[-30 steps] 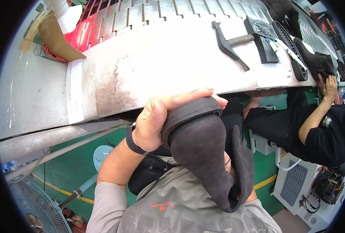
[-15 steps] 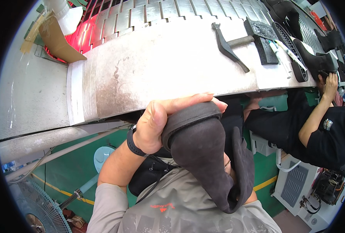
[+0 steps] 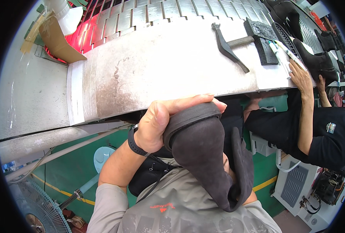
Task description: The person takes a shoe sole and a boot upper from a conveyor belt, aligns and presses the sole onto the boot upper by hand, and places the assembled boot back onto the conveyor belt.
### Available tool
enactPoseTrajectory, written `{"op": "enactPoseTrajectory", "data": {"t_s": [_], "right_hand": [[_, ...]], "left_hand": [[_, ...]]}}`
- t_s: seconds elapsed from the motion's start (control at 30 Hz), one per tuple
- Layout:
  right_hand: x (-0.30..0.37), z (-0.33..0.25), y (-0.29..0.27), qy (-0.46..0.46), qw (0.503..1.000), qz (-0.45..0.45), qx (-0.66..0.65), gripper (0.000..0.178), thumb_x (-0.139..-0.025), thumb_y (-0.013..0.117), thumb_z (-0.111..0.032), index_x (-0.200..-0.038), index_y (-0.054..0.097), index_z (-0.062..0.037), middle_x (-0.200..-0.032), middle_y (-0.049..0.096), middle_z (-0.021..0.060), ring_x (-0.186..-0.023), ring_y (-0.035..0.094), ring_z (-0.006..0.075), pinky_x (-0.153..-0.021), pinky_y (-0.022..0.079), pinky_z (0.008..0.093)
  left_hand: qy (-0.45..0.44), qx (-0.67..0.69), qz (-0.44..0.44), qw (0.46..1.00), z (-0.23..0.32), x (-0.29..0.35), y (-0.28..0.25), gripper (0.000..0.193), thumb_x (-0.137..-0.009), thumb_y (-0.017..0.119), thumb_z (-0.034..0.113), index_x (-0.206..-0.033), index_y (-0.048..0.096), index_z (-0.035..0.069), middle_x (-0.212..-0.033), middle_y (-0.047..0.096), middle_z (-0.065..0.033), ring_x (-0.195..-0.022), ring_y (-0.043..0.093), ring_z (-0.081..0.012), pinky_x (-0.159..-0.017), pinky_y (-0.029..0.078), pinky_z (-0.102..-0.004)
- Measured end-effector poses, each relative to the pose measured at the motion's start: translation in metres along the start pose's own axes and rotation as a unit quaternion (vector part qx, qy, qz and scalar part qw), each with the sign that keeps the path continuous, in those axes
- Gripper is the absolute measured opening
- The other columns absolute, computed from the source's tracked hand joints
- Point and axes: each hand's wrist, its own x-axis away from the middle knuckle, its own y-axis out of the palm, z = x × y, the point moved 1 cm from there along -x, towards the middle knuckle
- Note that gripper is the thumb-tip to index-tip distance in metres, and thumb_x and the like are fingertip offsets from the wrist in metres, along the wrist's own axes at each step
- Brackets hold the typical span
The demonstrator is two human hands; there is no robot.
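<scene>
A dark grey suede boot (image 3: pixel 199 145) is held in front of my chest, its sole edge tipped up toward the bench. My left hand (image 3: pixel 153 126) wraps round the sole at the toe, its fingers lying along the underside and its thumb bent at the side. Most of my right hand (image 3: pixel 226 163) is hidden behind the boot's shaft; a little of its skin shows beside the ankle, against the suede. The boot's shaft (image 3: pixel 242 167) hangs folded to the right.
The pale bench (image 3: pixel 149 70) bears a hammer (image 3: pixel 228 50), a black block (image 3: pixel 263 44) and marker pens (image 3: pixel 275 50). A slatted conveyor (image 3: pixel 149 13) runs behind it. On the right sits a co-worker (image 3: pixel 324 136) with another dark boot (image 3: pixel 316 62). A fan (image 3: pixel 40 202) stands lower left.
The boot and my hands have barely shifted. The co-worker's one hand has moved from the other boot onto the bench beside the marker pens.
</scene>
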Motion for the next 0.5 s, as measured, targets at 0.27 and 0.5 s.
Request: {"op": "enactPoseTrajectory", "data": {"t_s": [0.27, 0.5], "right_hand": [[-0.008, -0.002, 0.013, -0.012, 0.995, 0.056, 0.087, 0.025, -0.111, 0.056, -0.021, -0.121, 0.058, 0.0018, -0.102, 0.066, 0.0174, -0.092, 0.066, 0.0246, -0.077, 0.058, 0.0363], [-0.016, -0.007, 0.030, -0.026, 0.973, 0.113, 0.198, 0.023, -0.111, 0.056, -0.020, -0.120, 0.057, 0.0010, -0.101, 0.065, 0.0161, -0.091, 0.065, 0.0236, -0.077, 0.058, 0.0360]], "left_hand": [[-0.052, -0.040, 0.021, 0.998, 0.011, 0.002, 0.010, 0.101, -0.104, 0.028, 0.084, -0.158, 0.055, 0.004, -0.146, 0.060, -0.0363, -0.134, 0.062, -0.0425, -0.113, 0.050, -0.0502], [-0.047, -0.145, 0.039, 0.987, 0.041, -0.004, 0.008, 0.085, -0.106, 0.061, 0.059, -0.150, 0.055, -0.012, -0.153, 0.057, -0.0263, -0.136, 0.062, -0.0329, -0.115, 0.051, -0.0456]]}}
